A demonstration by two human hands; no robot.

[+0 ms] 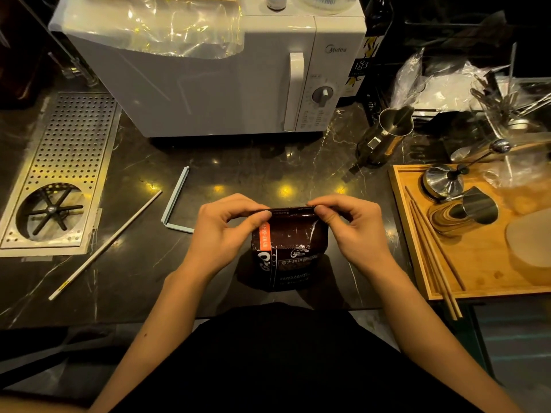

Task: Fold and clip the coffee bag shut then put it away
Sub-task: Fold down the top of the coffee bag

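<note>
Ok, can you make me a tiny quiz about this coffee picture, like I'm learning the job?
1. True or false: the light blue bag clip is already on the coffee bag.
2. Which hands pinch the bag's top edge: A) only the left hand, B) only the right hand, C) both?
3. What white appliance stands behind the bag on the dark marble counter?

Key:
1. False. It lies open on the counter, left of the hands.
2. C. Each hand pinches one end of the top edge.
3. The Midea microwave.
</note>
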